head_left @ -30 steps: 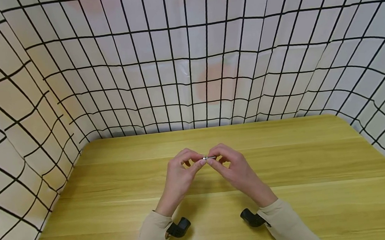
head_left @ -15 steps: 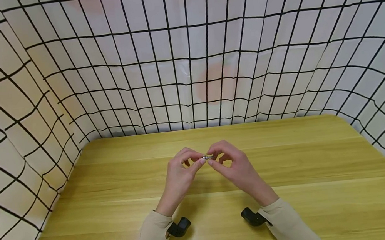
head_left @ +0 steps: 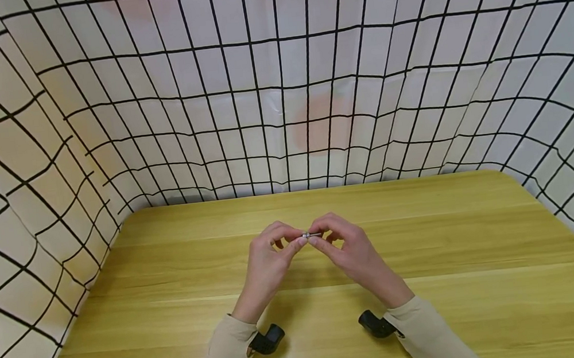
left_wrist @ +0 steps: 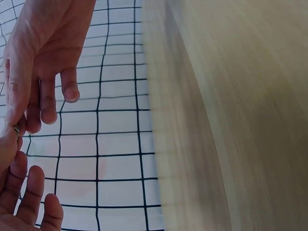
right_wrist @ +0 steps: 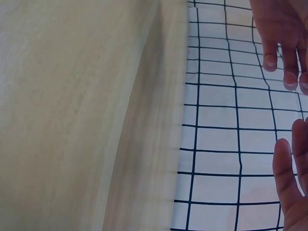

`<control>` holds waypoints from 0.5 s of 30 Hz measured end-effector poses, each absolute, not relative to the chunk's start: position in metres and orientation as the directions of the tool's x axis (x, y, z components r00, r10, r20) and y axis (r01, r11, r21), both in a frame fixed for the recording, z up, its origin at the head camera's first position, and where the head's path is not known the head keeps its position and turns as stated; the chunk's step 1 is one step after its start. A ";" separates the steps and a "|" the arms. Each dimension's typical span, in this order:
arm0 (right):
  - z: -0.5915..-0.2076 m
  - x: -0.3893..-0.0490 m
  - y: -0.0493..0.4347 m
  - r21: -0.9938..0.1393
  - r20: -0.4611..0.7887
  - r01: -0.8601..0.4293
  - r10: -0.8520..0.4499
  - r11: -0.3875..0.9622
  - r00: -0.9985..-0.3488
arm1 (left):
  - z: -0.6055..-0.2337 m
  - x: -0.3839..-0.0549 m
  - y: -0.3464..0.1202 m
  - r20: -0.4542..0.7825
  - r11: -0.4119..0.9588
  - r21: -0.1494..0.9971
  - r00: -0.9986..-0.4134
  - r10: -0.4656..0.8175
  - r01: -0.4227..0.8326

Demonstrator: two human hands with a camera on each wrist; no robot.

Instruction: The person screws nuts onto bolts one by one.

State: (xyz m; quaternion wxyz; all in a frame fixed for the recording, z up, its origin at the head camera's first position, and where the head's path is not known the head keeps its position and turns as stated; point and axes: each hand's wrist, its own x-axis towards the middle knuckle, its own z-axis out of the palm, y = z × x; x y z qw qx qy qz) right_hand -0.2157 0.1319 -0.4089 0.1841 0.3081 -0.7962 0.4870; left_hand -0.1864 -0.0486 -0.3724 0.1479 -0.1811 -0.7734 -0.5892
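Observation:
Between the two hands is a small silver metal piece point(head_left: 315, 234), screw-like, with a thicker left end and a thin shaft toward the right; its exact kind is too small to tell. My left hand point(head_left: 269, 259) pinches the thicker end between thumb and forefinger. On the other side, thumb and forefinger of my right hand point(head_left: 347, 249) pinch it near the middle, and the shaft lies between them. Both hands are raised over the wooden table. The left wrist view shows only a glint of the metal piece point(left_wrist: 17, 129) between fingertips; in the right wrist view it is out of sight.
The wooden table point(head_left: 177, 328) spreads out below the hands. White sheeting with a black grid net point(head_left: 279, 99) encloses its back and sides. A black curved device sits at the left wrist point(head_left: 267, 339) and another at the right point(head_left: 376, 325).
Half a second ago the right thumb and forefinger stood spread around the shaft; now they pinch it again, as one second ago. The left hand has stayed in place.

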 end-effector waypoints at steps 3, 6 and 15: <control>-0.412 -0.217 0.132 -0.673 0.584 -0.662 -0.313 0.330 -0.749 | -0.373 -0.186 -0.048 0.446 0.240 0.856 -0.889 0.106 0.458; -0.411 -0.216 0.131 -0.681 0.573 -0.653 -0.314 0.333 -0.757 | -0.373 -0.185 -0.048 0.451 0.240 0.853 -0.886 0.107 0.463; -0.384 -0.197 0.127 -0.688 0.582 -0.651 -0.292 0.321 -0.759 | -0.371 -0.185 -0.048 0.453 0.240 0.852 -0.885 0.107 0.465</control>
